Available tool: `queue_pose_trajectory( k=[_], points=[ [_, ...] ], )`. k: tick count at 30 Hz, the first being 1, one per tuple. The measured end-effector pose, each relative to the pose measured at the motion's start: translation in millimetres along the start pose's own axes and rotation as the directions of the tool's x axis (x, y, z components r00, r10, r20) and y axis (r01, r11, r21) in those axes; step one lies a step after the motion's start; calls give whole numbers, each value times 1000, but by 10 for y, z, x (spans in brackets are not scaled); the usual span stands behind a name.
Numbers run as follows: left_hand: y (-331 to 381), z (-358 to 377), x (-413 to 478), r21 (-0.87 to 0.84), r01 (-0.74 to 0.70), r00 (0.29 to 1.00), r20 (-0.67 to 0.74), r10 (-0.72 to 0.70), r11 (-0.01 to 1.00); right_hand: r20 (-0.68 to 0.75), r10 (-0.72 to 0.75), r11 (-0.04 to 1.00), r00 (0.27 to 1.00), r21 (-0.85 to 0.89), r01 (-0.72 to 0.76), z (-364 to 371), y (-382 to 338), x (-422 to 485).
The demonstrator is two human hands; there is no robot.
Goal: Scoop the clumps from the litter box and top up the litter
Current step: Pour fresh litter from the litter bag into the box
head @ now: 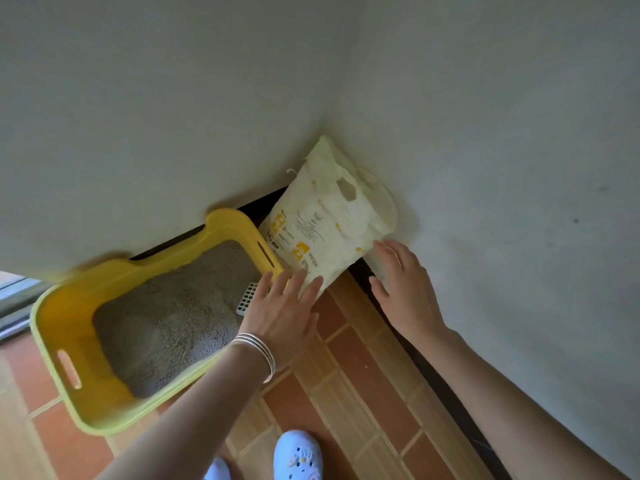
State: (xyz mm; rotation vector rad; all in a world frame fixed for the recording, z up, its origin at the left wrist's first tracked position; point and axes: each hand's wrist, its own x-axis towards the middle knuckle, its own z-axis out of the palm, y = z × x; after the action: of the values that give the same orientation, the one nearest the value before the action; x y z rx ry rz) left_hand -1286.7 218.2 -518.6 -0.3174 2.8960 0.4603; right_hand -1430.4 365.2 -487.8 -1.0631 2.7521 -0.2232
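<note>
A yellow litter box stands on the tiled floor against the left wall, holding a mound of grey litter. A white slotted scoop pokes up at its right side. A white and yellow litter bag leans upright in the wall corner. My left hand, with bangles on the wrist, is spread with its fingertips on the bag's lower left edge. My right hand is spread beside the bag's lower right corner, fingertips at it. Neither hand grips anything.
Pale walls meet in a corner behind the bag. A dark skirting strip runs along the right wall. The floor is orange and tan tile. My light blue clogs show at the bottom edge. A window frame shows at far left.
</note>
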Motion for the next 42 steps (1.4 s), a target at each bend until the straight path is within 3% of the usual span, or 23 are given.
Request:
queue_pose_trajectory(
  k=[7, 12, 14, 21, 25, 33, 42],
  points=[
    [-43, -17, 293, 29, -22, 999, -32, 23, 999, 85, -86, 988, 993, -118, 95, 13, 151, 490],
    [-5, -20, 368, 16, -16, 999, -42, 17, 1000, 40, 97, 990, 994, 100, -101, 54, 92, 734],
    [8, -13, 361, 11, -25, 999, -33, 25, 1000, 49, 118, 986, 992, 112, -123, 76, 95, 743],
    [87, -52, 274, -25, 11, 999, -40, -12, 1000, -47, -156, 979, 987, 124, 161, -97, -162, 634],
    [183, -194, 127, -60, 58, 996, -65, -61, 997, -163, -144, 958, 976, 226, 179, -507, -385, 642],
    [422, -714, -164, -169, 132, 955, -242, -171, 977, -177, -156, 918, 972, 337, 208, -1359, -758, 294],
    [643, -1027, -841, -270, 207, 858, -412, -307, 940, -111, -141, 867, 984, 465, 177, -1846, -1239, -256]
  ],
)
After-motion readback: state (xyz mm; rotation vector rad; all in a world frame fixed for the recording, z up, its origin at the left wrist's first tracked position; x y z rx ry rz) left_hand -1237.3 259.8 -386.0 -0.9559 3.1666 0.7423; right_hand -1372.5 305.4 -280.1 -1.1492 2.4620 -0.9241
